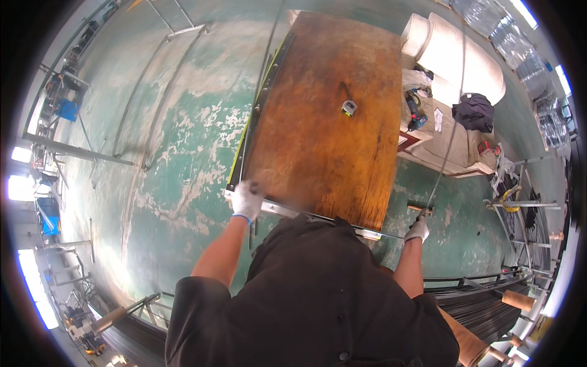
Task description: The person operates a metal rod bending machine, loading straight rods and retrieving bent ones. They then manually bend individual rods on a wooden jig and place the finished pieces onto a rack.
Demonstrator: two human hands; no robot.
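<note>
My left hand [247, 199], in a white glove, is at the near left corner of the brown worktable [324, 140]. Its slightly blurred fingers are closed at the lower end of a long thin strip [246, 137] running away beside the table's left edge. Off the near right corner, my right hand [417, 229], also gloved, is closed on a second long thin strip [449, 150] reaching far ahead over the floor. Under my body, a pale metal bar [278, 209] lines the table's near edge. A tape measure [348, 108] lies on the tabletop.
Right of the table, a low padded surface [449, 144] carries a cordless drill [416, 116] and dark cloth [474, 112]. Large white rolls [455, 58] lie behind it. Racks of long dark strips [477, 306] stand at the lower right. A metal frame [79, 150] stands at left.
</note>
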